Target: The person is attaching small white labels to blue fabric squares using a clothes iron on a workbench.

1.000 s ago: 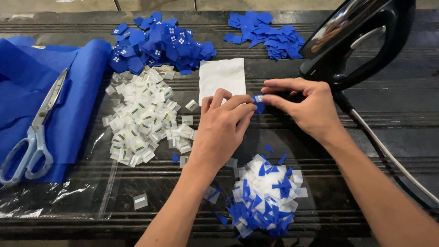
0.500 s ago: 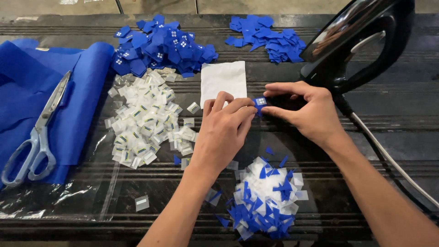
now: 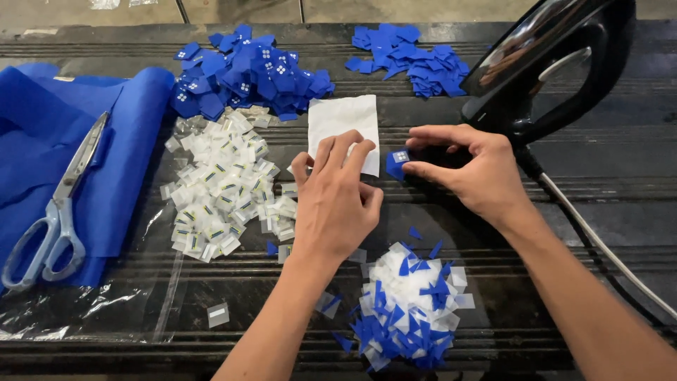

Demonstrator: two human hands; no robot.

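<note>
Apart now: right hand (image 3: 474, 169) pinches blue square (image 3: 397, 161); left hand (image 3: 337, 201) empty.

A right hand (image 3: 472, 173) pinches a small blue square label (image 3: 398, 160) with a white mark, just beside the left hand (image 3: 338, 201). A heap of small clear-and-white labels (image 3: 222, 190) lies left of the hands, a pile of blue marked labels (image 3: 247, 74) beyond it, and plain blue squares (image 3: 412, 56) further right.
</note>
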